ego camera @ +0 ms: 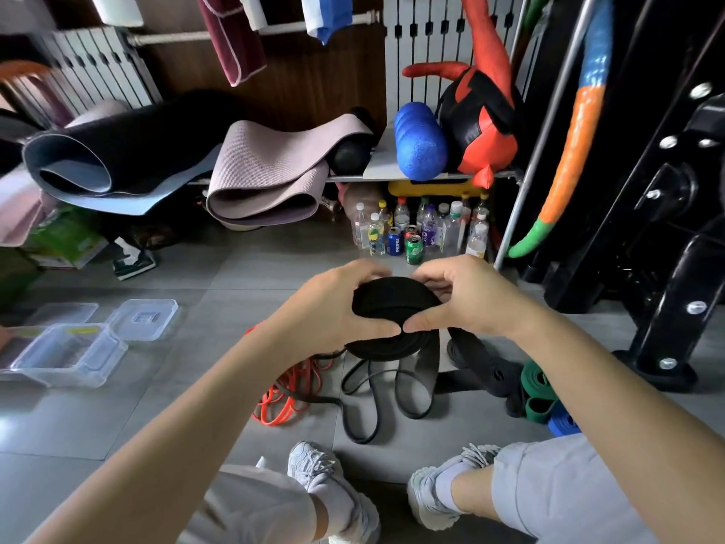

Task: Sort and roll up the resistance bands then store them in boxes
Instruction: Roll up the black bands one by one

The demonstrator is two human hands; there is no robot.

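Boxes [78,371] left on floor [196,406]; loose bands [368,390] centre; rolled bands [537,390] right; bottles [427,229] behind.

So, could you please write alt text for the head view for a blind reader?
A left hand and right hand grip a wide black resistance band, partly coiled, above grey floor tiles. Beneath lie thin orange bands and thin black bands; rolled green bands and a rolled blue band sit right, clear plastic boxes left.

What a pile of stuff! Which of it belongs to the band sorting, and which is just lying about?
In the job: black roll in left hand and right hand, orange bands, thin black bands, green rolls, clear boxes.
Lying about: mats, bottles, foam roller.
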